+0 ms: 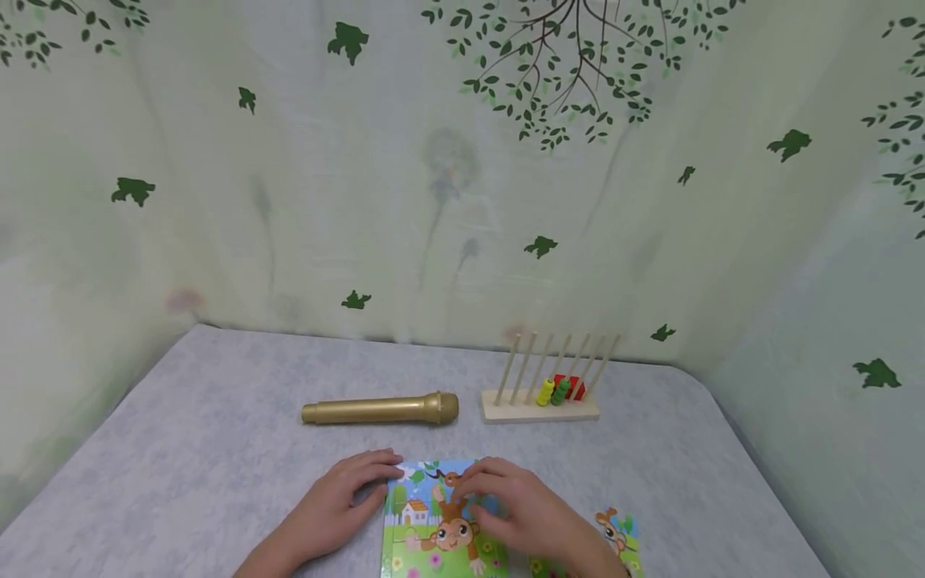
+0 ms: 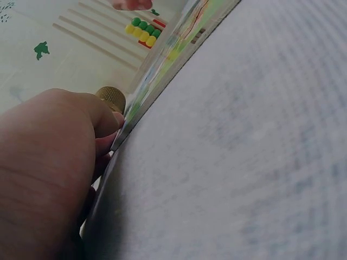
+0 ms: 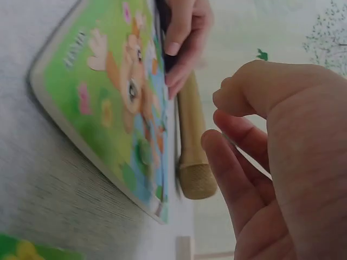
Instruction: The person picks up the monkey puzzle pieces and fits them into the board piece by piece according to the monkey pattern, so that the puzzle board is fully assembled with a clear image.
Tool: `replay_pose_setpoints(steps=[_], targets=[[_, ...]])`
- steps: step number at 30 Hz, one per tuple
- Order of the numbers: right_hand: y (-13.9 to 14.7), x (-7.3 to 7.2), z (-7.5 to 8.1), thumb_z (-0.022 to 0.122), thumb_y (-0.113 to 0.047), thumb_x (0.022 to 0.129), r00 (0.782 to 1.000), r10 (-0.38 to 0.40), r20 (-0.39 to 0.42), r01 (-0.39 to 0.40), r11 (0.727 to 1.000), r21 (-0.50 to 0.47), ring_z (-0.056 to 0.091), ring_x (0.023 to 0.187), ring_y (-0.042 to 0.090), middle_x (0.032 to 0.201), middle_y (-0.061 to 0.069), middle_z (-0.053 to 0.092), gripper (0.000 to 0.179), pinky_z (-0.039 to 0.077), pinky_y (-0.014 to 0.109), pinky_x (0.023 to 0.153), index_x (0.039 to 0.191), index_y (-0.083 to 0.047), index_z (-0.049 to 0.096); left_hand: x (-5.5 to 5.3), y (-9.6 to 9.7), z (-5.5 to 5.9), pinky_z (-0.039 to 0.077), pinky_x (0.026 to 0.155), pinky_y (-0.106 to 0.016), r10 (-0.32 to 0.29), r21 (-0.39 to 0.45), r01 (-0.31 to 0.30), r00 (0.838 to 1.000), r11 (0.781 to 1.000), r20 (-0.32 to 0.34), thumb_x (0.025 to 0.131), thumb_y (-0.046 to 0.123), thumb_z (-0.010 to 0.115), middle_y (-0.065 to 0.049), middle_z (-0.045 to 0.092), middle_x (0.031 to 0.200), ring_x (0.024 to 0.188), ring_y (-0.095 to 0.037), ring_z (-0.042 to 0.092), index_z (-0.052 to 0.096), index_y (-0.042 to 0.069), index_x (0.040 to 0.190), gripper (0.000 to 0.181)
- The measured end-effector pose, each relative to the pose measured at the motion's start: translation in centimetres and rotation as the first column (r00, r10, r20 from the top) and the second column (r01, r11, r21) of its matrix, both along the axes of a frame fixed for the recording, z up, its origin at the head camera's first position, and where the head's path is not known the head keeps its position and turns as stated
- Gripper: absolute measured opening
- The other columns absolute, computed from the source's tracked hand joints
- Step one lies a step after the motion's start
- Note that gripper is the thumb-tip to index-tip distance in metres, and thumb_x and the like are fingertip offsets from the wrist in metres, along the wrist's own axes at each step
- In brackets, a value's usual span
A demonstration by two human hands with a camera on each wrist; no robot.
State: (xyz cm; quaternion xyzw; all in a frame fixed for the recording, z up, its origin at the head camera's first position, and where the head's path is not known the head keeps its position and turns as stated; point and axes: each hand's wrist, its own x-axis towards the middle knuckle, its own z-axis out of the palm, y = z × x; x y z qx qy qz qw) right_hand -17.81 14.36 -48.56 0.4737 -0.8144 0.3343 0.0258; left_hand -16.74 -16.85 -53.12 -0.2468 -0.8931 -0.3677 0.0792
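A square, thick-edged picture board with a cartoon monkey, a small house and flowers lies flat at the table's near side. The left hand rests at its left edge, with fingertips touching the upper left corner and the thumb beside the edge. In the left wrist view those fingertips meet the board's side. Over the right part of the board hovers the right hand, its fingers loosely bent and apart from the thumb, with nothing between them. A second monkey picture lies to the right, partly hidden under the right forearm.
Behind the board lies a gold microphone, head to the right. To its right stands a wooden peg rack with yellow, green and red beads on some rods. A leaf-printed curtain hangs along the back of the grey table.
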Motion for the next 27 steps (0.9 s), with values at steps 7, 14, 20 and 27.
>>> replay_pose_setpoints(steps=[7,14,20,27], targets=[[1.1,-0.2,1.0,0.070,-0.003,0.096,0.996,-0.062,-0.059,0.062,0.998,-0.007,0.065,0.106,0.011,0.121,-0.008,0.065,0.026,0.059,0.028,0.086,0.118,-0.018,0.072,-0.3,0.1,-0.2,0.049,0.108,-0.053,0.015,-0.017,-0.015,1.000,1.000,0.004,0.098,0.016,0.070,0.009,0.064,0.141,0.136,-0.022,0.057,0.073,0.029,0.123,0.028],[2.6,0.0,1.4,0.072,-0.005,0.096,0.989,-0.114,-0.090,0.115,0.993,0.005,0.064,0.104,0.008,0.118,-0.011,0.065,0.024,0.059,0.028,0.085,0.114,-0.021,0.074,-0.2,0.2,-0.1,0.050,0.105,-0.055,0.008,-0.014,-0.009,1.000,1.000,-0.012,0.099,0.017,0.069,0.008,0.065,0.139,0.134,-0.024,0.059,0.073,0.029,0.122,0.026],[4.0,0.2,1.7,0.073,-0.008,0.095,0.980,-0.191,-0.056,0.194,0.979,0.061,0.063,0.103,0.006,0.116,-0.015,0.064,0.023,0.060,0.030,0.086,0.113,-0.023,0.075,-0.1,0.1,-0.1,0.050,0.107,-0.055,0.026,-0.018,-0.026,1.000,1.000,0.013,0.099,0.017,0.070,0.009,0.064,0.140,0.135,-0.023,0.058,0.073,0.029,0.122,0.026],[5.6,0.4,1.8,0.073,-0.002,0.094,0.977,-0.209,-0.043,0.211,0.977,0.044,0.066,0.097,0.012,0.117,-0.010,0.066,0.028,0.062,0.031,0.078,0.115,-0.020,0.074,0.0,0.0,-0.1,0.050,0.105,-0.055,0.011,-0.015,-0.011,1.000,1.000,-0.007,0.100,0.018,0.069,0.008,0.064,0.140,0.133,-0.024,0.059,0.072,0.030,0.122,0.026]])
